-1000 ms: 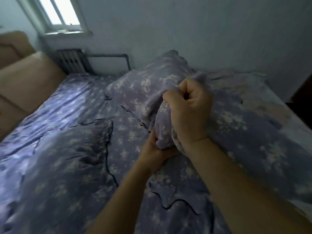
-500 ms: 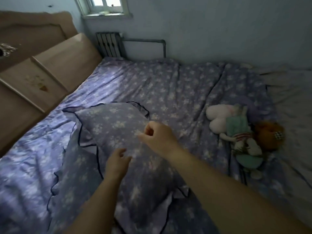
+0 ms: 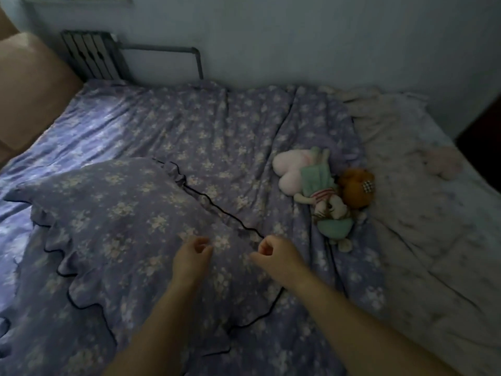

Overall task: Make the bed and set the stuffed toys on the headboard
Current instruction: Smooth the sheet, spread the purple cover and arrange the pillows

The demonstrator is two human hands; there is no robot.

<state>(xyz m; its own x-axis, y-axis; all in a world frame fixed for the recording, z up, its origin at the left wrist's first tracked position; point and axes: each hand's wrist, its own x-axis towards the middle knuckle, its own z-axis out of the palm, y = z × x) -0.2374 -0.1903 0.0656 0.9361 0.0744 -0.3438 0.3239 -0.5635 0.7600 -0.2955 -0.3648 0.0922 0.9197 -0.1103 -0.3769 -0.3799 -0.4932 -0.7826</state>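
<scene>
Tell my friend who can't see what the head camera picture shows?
Two empty hands, left hand and right hand, hover over a purple flowered pillow on the bed. Stuffed toys lie in a pile to the right.

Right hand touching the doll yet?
Apart. The head view shows the right hand over the pillow, with bare floral sheet between it and the doll.

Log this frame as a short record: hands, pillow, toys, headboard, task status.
left hand: fingers loosely curled, holds nothing, above the pillow
right hand: fingers loosely curled, holds nothing, near the pillow's right edge
pillow: lies flat on the purple floral sheet, frilled edge with dark piping
stuffed toys: a pink plush, a doll in green and an orange one, heaped on the sheet to the right
headboard: far left, no toys seen on it
status: toys not yet placed
</scene>
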